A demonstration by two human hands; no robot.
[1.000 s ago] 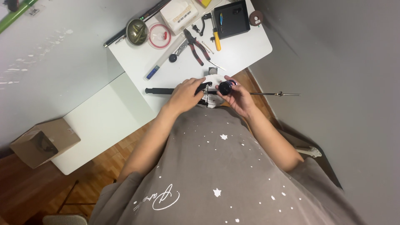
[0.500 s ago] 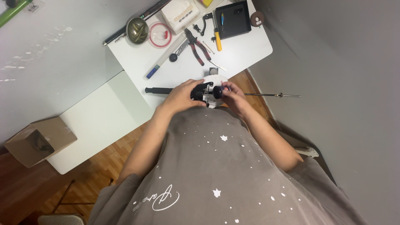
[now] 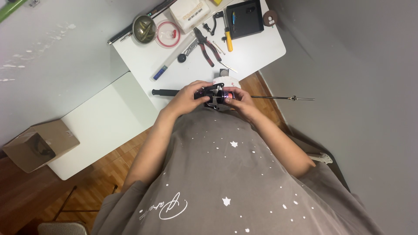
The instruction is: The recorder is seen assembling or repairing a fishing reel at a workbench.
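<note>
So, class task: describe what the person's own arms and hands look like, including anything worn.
Both forearms are bare. The left hand and right hand wear no gloves; no rings or watch are visible. Loose short sleeves of a grey-brown T-shirt with small white stars and white script cover the upper arms.

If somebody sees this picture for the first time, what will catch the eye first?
Both hands, left and right, meet on a black fishing reel at the near edge of the white table. A thin rod sticks out to the right. Farther back lie red-handled pliers and a round metal bowl.
</note>
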